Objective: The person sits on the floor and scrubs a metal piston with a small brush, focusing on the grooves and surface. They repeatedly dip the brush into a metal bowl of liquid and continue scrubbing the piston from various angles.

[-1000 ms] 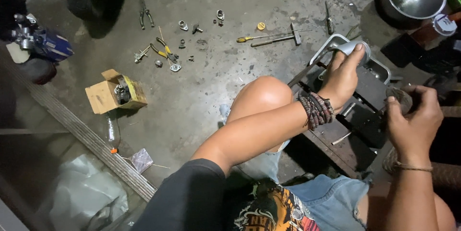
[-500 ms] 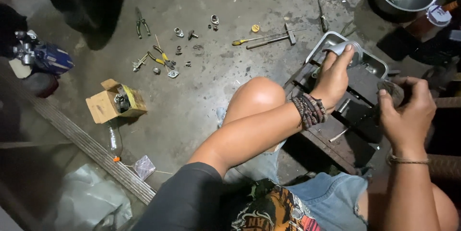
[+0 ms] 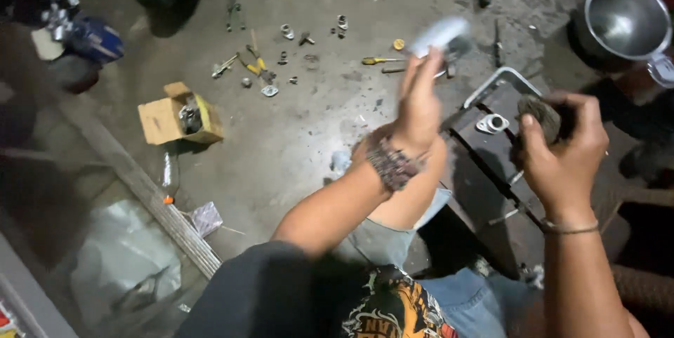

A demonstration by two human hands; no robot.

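My left hand (image 3: 420,103) is raised above the concrete floor and grips a curved silver metal part (image 3: 441,35), blurred by motion. My right hand (image 3: 562,148) is closed around a dark wad of scrubbing material (image 3: 540,115) held over a metal tray (image 3: 502,82). A small round silver piece (image 3: 491,123) lies in the tray just left of my right hand. A braided band sits on my left wrist and a thin cord on my right.
A yellow-handled screwdriver (image 3: 378,61), pliers (image 3: 255,61) and several small metal parts lie scattered on the floor. A cardboard box (image 3: 177,122) stands at the left, a plastic bottle (image 3: 167,178) below it. A steel bowl (image 3: 627,18) sits at top right.
My left hand has lifted the silver part out of the tray, up and to the left. My right hand stays by the tray with the wad.
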